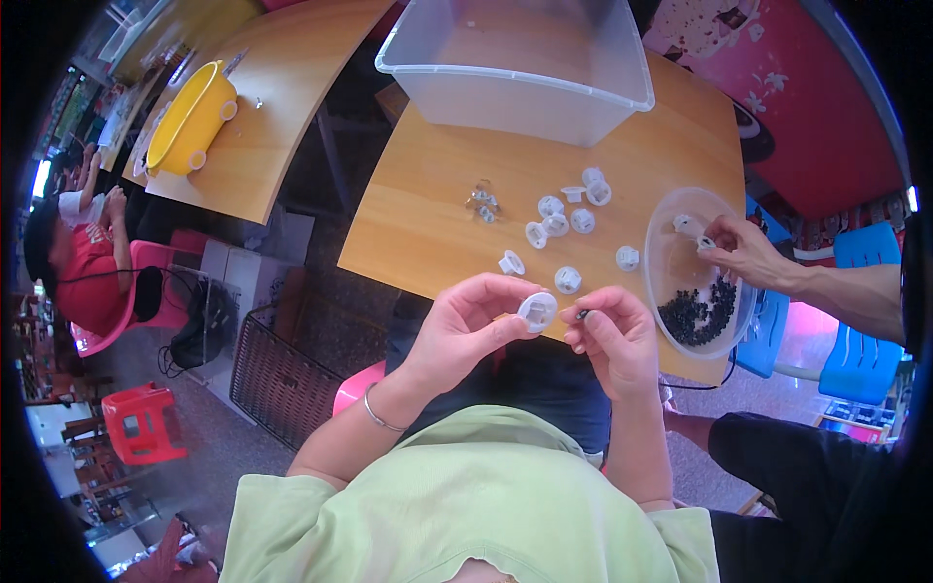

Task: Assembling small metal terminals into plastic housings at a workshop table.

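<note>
Between the thumb and fingers of my left hand [476, 325] is a round white plastic part [537, 312], its face with a recess turned toward me. Close beside it, my right hand [619, 335] pinches a small black part [582, 314]; the two parts are apart. Just beyond my hands, several similar white plastic parts [568, 280] lie scattered on the wooden table [408, 214]. A small heap of shiny metal pieces [483, 202] sits left of them. To the right, a round translucent bowl [661, 233] holds many small black parts [695, 316].
A co-worker's hand [743, 248] reaches over the bowl from the right, holding a small white piece. A large clear plastic bin [525, 97] stands at the table's far side. On another table at left is a yellow tub [185, 121]. Blue chairs [860, 330] stand at right, a red stool [143, 425] at left.
</note>
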`<state>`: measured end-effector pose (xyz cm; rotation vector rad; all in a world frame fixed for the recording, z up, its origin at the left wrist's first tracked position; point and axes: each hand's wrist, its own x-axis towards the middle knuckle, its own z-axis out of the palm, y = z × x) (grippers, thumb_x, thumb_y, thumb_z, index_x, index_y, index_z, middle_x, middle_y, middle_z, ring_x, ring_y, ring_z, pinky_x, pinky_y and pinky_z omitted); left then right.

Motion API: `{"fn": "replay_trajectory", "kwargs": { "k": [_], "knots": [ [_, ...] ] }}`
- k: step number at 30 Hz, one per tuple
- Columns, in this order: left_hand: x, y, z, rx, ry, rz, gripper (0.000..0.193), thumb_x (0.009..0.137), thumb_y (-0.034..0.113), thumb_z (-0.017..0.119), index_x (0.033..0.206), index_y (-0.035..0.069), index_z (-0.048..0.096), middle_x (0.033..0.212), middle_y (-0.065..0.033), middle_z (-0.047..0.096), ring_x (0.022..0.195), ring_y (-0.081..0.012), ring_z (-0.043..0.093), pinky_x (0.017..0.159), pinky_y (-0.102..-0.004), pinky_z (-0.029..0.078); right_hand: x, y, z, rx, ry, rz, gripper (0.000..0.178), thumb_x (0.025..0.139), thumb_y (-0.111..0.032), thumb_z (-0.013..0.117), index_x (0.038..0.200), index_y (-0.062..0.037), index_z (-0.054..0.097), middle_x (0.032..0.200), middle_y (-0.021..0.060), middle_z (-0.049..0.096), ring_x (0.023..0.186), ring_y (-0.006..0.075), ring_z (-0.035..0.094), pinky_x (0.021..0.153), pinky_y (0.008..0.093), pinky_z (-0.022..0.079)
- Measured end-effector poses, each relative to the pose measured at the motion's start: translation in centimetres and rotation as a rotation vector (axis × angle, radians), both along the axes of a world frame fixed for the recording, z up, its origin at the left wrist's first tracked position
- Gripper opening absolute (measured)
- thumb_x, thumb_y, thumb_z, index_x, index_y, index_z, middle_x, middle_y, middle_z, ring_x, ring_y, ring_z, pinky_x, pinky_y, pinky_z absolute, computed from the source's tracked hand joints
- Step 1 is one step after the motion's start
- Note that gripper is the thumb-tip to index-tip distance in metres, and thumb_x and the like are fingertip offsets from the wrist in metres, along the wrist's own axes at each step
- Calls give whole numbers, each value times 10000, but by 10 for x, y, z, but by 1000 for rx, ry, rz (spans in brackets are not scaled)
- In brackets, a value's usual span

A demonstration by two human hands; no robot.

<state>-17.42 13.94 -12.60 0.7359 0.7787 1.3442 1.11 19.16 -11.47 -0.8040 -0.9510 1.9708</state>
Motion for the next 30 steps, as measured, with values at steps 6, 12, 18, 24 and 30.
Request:
{"fn": "replay_trajectory", "kwargs": {
  "k": [6,12,18,24,30],
  "knots": [
    [0,-3,0,4,-17,-2,246,840,-1,599,1080,-17,549,1114,-131,573,992,-174,587,838,-295,520,0,-1,-1,4,53,15,90,880,8,514,963,-6,545,899,136,644,722,142,635,623,221,506],
    [0,-3,3,64,-12,-30,263,823,20,627,1073,-19,554,1149,-154,550,1024,-183,567,883,-314,487,-2,-3,0,86,48,-8,122,842,-2,580,947,-28,525,891,81,569,742,120,572,649,213,470],
    [2,-1,2,87,-14,-27,273,811,25,641,1067,-21,558,1153,-161,549,1039,-187,556,906,-325,465,-6,-4,4,152,-13,-39,198,787,62,607,940,-26,516,902,71,561,788,115,568,696,220,469],
    [2,2,2,64,-13,-13,279,821,31,632,1081,-24,546,1135,-159,568,1027,-190,570,909,-326,469,-4,-2,-1,275,-56,-80,214,777,90,614,950,-7,533,925,70,571,841,119,576,739,227,484],
    [1,1,-1,-11,3,-20,264,854,62,604,1093,-25,532,1106,-155,591,993,-184,592,838,-305,514,-1,-1,3,238,-29,-66,202,780,117,602,948,12,565,894,93,604,804,141,598,699,239,505]
  ]
}}
